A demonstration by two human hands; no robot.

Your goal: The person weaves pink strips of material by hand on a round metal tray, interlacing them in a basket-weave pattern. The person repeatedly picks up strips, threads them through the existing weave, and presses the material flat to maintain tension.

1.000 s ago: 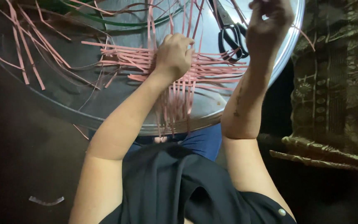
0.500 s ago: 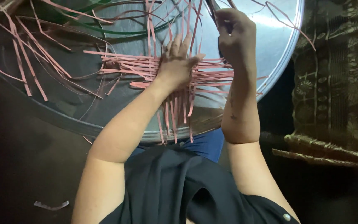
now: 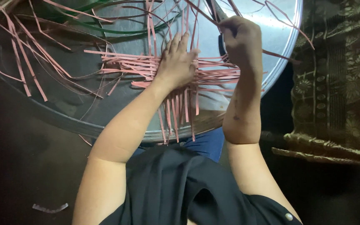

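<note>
Left hand [image 3: 178, 64]: mine, spread flat, pressing the woven pink strips [image 3: 146, 66].
Right hand [image 3: 240, 37]: fisted, pinching one strip [image 3: 282, 56].
Underneath: metal tray [image 3: 280, 25].

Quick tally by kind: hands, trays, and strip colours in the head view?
Hands: 2, left hand flat on the woven pink strips, right hand closed around a pink strip
Round metal tray: 1
Strip colours: 2, pink and green strips; single strips too tangled to count
Total: 5
</note>
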